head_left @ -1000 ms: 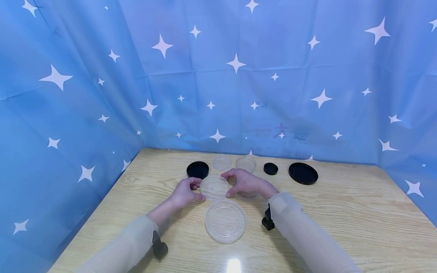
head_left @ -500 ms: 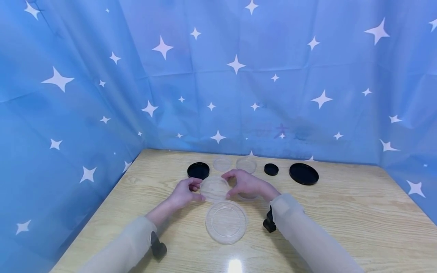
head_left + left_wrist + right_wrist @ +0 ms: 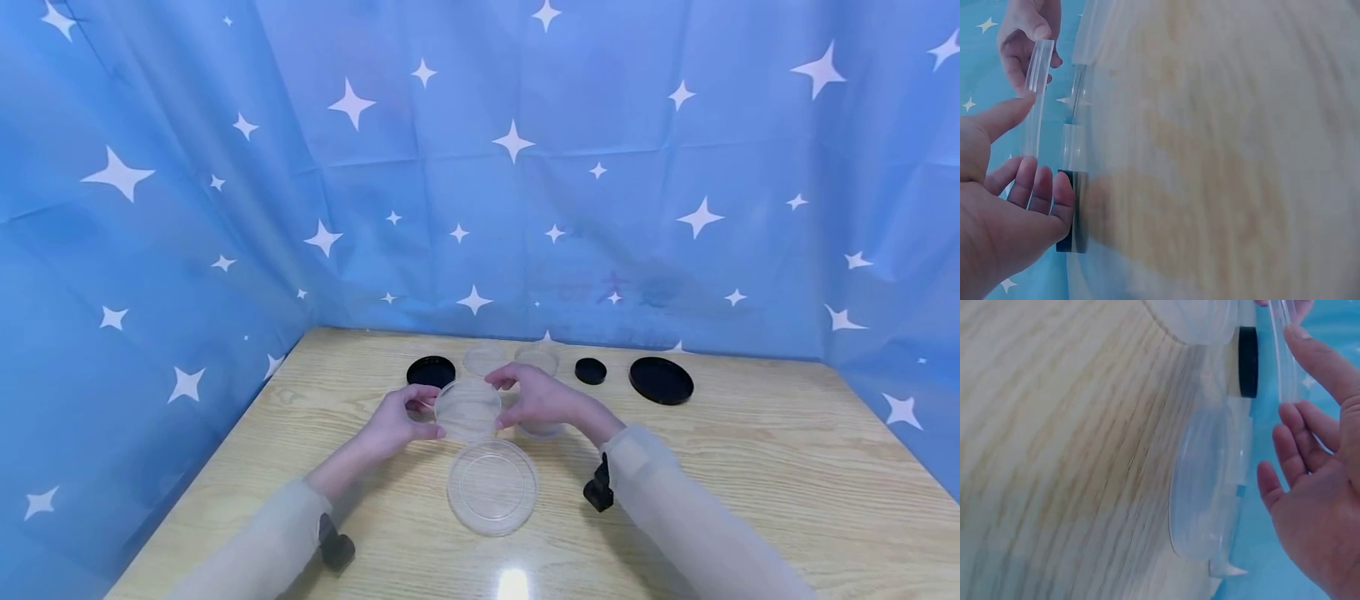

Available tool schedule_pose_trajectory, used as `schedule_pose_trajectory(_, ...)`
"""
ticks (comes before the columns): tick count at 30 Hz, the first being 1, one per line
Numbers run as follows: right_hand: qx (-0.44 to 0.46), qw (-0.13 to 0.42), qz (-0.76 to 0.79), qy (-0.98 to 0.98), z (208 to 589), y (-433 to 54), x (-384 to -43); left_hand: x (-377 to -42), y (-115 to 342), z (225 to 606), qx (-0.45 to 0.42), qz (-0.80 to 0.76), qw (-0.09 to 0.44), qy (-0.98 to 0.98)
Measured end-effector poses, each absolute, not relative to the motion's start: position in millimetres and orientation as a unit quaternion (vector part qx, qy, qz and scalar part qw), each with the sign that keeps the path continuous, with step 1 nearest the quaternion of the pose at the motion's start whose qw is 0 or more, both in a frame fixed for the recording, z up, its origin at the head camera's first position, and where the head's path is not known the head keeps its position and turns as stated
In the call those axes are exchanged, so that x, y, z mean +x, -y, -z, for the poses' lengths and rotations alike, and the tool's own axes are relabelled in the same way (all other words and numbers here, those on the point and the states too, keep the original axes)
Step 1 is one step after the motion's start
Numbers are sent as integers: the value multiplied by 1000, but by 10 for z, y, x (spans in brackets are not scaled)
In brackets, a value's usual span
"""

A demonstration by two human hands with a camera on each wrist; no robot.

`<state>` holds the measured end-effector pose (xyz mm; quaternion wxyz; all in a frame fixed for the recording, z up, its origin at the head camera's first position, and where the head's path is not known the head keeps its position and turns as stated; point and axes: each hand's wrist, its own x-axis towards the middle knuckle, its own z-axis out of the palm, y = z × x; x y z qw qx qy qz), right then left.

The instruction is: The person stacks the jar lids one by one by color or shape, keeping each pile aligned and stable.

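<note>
Between both hands a clear, round plastic lid [image 3: 468, 410] is held by its rim, raised over the table. In the left wrist view, the lid [image 3: 1039, 97] shows edge-on against the blue cloth. My left hand [image 3: 396, 422] pinches its left side with thumb and fingertips, while the right hand [image 3: 534, 398] grips the opposite side the same way. Just nearer the body lies a larger clear lid [image 3: 492, 487] with a ring on its face. Another clear lid [image 3: 542, 430] is partly hidden beneath the right hand. A black lid [image 3: 431, 372] lies beyond the left fingers.
Along the back of the wooden table [image 3: 787, 450] lie two more clear lids, a smaller one [image 3: 483, 360] and a larger one [image 3: 537, 358]. Farther right are a small black lid [image 3: 590, 371] and a large black lid [image 3: 661, 381]. A blue star-patterned cloth [image 3: 420, 192] hangs behind.
The held lid has risen slightly and its face now looks rounder in the head view. Both hands keep their hold on it. The other lids stay put, with a small shift of the camera.
</note>
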<state>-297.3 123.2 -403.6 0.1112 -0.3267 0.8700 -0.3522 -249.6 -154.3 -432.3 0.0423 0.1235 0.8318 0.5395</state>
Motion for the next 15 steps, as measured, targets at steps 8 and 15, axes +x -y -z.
schedule_pose_trajectory(8, -304, 107, 386, -865, 3947, -1309, -2719, -2310, 1519, 4178, 151, -542, 56, -825)
schedule_pose_trajectory(15, -291, 108, 436, -845, 3989, -1402, -2447, -2118, 1507, 4184, 184, -569, 84, -797)
